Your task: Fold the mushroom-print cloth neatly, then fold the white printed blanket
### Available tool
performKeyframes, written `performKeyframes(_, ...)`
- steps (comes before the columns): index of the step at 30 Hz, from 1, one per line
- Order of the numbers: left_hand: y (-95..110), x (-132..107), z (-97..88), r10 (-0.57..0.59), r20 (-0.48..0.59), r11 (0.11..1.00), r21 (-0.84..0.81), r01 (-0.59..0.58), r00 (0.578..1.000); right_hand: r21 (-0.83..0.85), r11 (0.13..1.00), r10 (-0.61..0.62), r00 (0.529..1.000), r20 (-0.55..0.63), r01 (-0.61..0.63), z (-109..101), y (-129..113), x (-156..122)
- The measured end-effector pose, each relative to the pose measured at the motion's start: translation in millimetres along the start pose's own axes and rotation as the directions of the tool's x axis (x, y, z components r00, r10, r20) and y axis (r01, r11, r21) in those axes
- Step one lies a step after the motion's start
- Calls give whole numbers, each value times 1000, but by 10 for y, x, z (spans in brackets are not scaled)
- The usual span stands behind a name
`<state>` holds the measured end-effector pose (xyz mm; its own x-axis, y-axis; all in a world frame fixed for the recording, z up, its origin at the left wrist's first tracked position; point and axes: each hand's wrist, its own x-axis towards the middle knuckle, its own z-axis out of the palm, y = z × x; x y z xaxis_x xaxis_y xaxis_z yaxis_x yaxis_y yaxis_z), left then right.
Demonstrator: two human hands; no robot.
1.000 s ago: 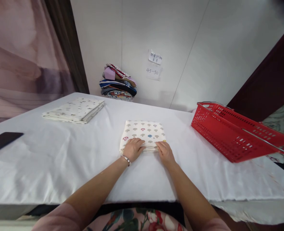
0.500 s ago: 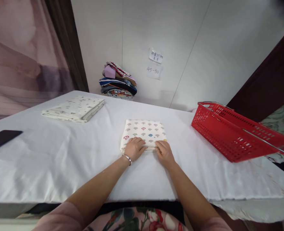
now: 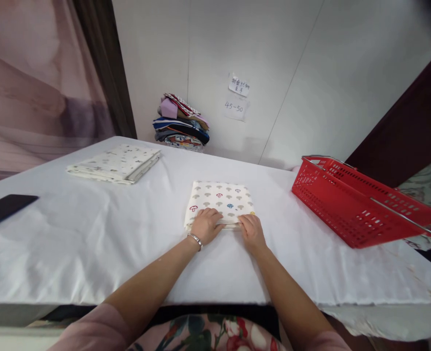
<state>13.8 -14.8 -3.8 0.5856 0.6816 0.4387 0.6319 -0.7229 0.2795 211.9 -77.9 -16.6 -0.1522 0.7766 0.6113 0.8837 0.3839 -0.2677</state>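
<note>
folded mushroom-print cloth (image 3: 221, 201) at the table (image 3: 91, 234) centre, 12 o'clock of the person: left hand (image 3: 207, 225) lies flat on its near edge, fingers spread; right hand (image 3: 251, 229) curls at that edge, hold unclear. even pressure from both palms would likely hold the layers square. wall note (image 3: 234, 106), 12 o'clock, reads "45-50".

Pale panelled wall (image 3: 292, 58) behind, with two paper notes (image 3: 237, 96) stuck on. Pinkish curtain (image 3: 36, 83) to the left, dark strip (image 3: 106, 73) beside it; dark door frame (image 3: 413, 122) to the right. White-clothed table (image 3: 91, 243) across the front, clothes pile (image 3: 182, 124) at its far edge against the wall. Soft, even light.
</note>
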Motion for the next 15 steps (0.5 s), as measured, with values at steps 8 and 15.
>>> performKeyframes(8,17,-5,-23,64,-7,997,33,-64,998,-2,999,-48,999,10,48,-28,-1,-39)
performKeyframes(15,7,-26,-17,89,-21,996,6,-89,996,21,998,-67,997,46,66,-56,4,-65)
